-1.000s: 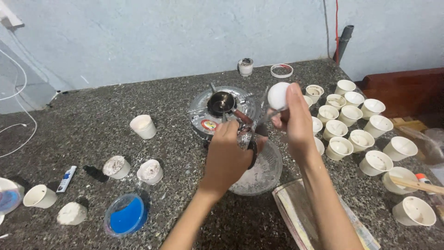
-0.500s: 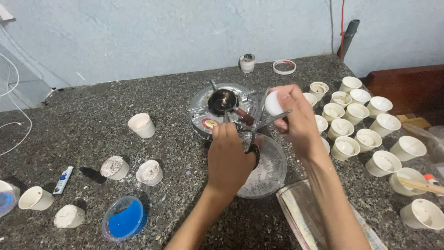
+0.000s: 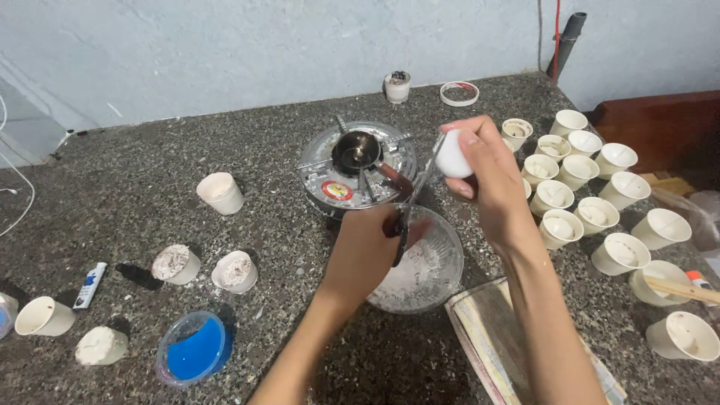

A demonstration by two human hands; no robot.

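On the speckled table, above a glass bowl, the left hand grips a knife, scraping the white cup clutched by the right hand.

bowl before stove, cups right, tub left

Left hand hides the scissors' handles.

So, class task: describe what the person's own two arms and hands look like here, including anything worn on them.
Both forearms come up from the bottom edge, bare to the edge of the view: no sleeves, gloves, watch, bracelet or rings can be seen. The left hand and right hand are slim with long fingers; the nails look short and unpainted. No markings show.
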